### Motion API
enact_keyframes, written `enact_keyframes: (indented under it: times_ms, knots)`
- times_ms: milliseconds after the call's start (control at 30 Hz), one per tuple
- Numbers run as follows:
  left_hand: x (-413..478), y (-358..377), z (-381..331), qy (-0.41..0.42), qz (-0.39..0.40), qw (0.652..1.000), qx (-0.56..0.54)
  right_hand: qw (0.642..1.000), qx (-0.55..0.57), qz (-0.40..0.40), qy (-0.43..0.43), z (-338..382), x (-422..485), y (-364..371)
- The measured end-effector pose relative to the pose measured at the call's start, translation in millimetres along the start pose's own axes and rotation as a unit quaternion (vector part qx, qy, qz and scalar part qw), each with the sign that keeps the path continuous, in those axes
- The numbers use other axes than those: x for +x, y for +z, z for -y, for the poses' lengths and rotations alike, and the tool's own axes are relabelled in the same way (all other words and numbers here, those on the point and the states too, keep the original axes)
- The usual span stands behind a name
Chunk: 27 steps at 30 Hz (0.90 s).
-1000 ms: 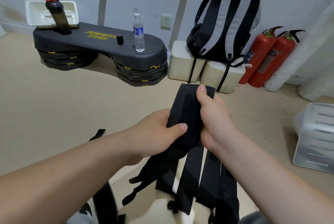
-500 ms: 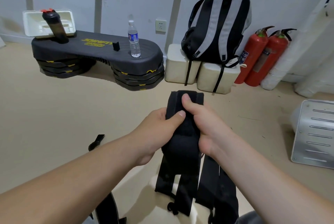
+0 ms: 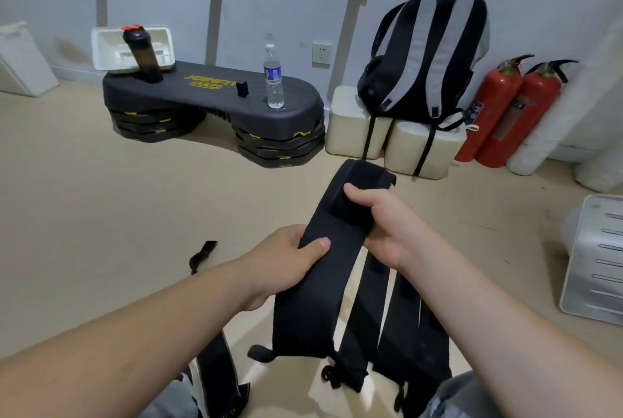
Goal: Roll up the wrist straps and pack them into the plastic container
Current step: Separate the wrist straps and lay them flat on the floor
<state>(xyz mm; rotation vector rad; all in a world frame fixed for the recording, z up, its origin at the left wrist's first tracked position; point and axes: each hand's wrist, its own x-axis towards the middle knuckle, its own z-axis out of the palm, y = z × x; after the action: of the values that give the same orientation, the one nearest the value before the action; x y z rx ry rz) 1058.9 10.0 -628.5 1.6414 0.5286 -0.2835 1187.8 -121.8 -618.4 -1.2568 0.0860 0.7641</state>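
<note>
A wide black wrist strap [image 3: 313, 293] is held up in front of me, its top end folded over. My right hand [image 3: 387, 229] pinches that folded top, thumb pressed on the fold. My left hand [image 3: 286, 259] grips the strap's left edge a little lower, thumb across its face. Further black straps [image 3: 404, 326] hang or lie below and behind it, over my lap. A single small black strap [image 3: 202, 256] lies on the beige floor to the left. One white plastic container [image 3: 131, 47] sits far off on the black bench at the back left.
A black bench [image 3: 215, 97] holds a shaker bottle [image 3: 141, 53] and a water bottle [image 3: 273, 77]. A striped backpack [image 3: 428, 57] rests on white blocks [image 3: 354, 128]. Two red fire extinguishers [image 3: 502, 114] stand against the wall. A grey metal panel [image 3: 593, 259] lies at right.
My right thumb has pushed the strap's top end further over into a fold, and my left hand has slid lower along its left edge. The view has tilted slightly.
</note>
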Motion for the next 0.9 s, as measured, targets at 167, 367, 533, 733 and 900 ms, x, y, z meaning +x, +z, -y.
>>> enact_keyframes:
  times_ms: [167,367,533,733,900]
  knots:
    - [10,-7,31,-0.069,0.015,0.995,-0.071,0.998,-0.055,0.017,-0.014,-13,5,2]
    - [27,-23,95,-0.137,0.082,0.98,-0.118,0.99,-0.136,-0.023,0.014,-58,23,16]
    - [53,-46,129,-0.166,0.02,0.982,-0.092,0.977,-0.175,-0.054,0.108,-97,81,38]
    - [93,-80,178,-0.221,-0.031,0.972,-0.078,0.972,-0.188,-0.05,0.132,-144,177,53]
    - [151,-89,194,-0.215,-0.114,0.965,-0.098,0.978,-0.194,-0.022,0.076,-128,258,51]
